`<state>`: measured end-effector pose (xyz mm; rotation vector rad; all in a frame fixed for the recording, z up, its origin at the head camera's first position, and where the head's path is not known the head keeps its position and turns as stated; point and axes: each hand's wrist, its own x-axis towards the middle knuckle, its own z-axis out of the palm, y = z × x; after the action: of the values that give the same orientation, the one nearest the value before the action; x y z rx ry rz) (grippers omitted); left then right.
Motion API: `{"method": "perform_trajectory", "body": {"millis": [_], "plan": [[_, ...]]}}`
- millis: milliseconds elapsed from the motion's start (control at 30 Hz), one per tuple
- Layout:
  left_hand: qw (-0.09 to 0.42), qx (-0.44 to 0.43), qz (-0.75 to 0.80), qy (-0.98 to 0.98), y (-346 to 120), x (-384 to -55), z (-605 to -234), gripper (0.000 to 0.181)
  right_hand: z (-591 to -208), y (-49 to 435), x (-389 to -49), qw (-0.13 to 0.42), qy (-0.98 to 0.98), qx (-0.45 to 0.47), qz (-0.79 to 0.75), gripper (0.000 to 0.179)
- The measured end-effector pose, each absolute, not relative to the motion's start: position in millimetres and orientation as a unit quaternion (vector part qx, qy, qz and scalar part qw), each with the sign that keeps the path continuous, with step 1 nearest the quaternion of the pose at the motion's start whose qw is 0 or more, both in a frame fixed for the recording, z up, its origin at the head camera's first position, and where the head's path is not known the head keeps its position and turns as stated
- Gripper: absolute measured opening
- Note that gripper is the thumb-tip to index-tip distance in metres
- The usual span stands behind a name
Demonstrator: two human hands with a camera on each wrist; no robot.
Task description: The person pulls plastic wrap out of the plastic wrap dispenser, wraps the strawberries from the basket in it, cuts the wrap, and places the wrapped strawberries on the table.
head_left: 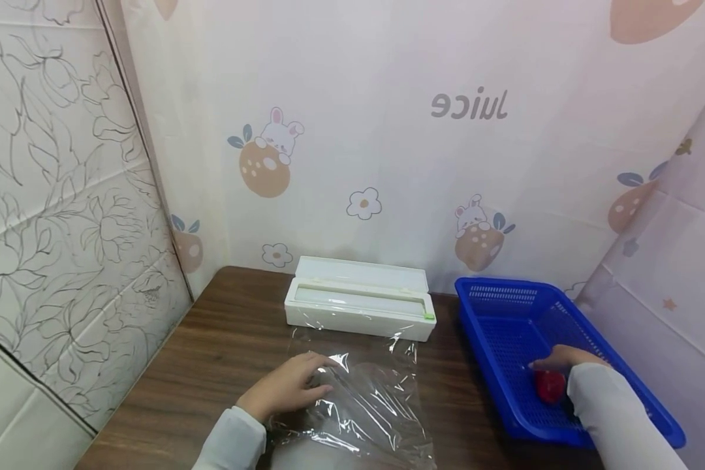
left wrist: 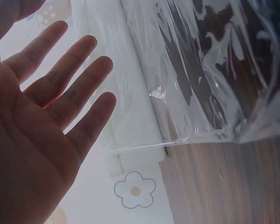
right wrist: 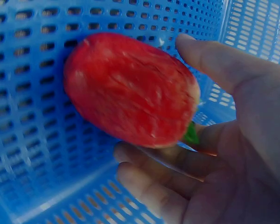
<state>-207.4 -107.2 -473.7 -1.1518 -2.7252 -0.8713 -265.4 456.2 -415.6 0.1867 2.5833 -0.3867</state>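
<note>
A sheet of clear cling film (head_left: 370,405) stretches from a white dispenser box (head_left: 358,316) across the table toward the front. My left hand (head_left: 294,385) is at the sheet's left side, its fingers over the film edge. In the left wrist view its fingers (left wrist: 79,93) are spread, with nothing gripped. Inside the blue basket (head_left: 493,385) my right hand (head_left: 570,359) reaches to a glossy red oval fruit (right wrist: 130,88). The thumb stands just off the fruit's upper end, while the other fingers lie loosely beside and below it. A bit of green shows at its end.
The dispenser's lid (head_left: 361,271) stands raised at the back, and a small green piece (head_left: 429,316) sits at its right end. Under the film's front part shows a pale shape (head_left: 323,454). Printed curtains (head_left: 364,130) hang behind the brown table (head_left: 211,365).
</note>
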Motion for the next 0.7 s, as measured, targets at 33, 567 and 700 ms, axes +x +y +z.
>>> {"method": "perform_trajectory", "body": {"millis": [33,567,700], "plan": [[0.027,-0.372,-0.284,-0.883,-107.8,-207.4,-473.1,0.041,-417.3,456.0,-264.7,0.260,0.954,0.066,-0.133,0.088],[0.035,-0.360,-0.299,-0.883,-118.6,-209.3,-478.7,0.041,-433.7,449.5,-260.7,0.277,0.939,0.123,-0.164,0.092],[0.045,-0.355,-0.305,-0.883,-123.0,-211.2,-478.2,0.041,-435.1,452.1,-261.7,0.279,0.940,0.119,-0.155,0.089]]}}
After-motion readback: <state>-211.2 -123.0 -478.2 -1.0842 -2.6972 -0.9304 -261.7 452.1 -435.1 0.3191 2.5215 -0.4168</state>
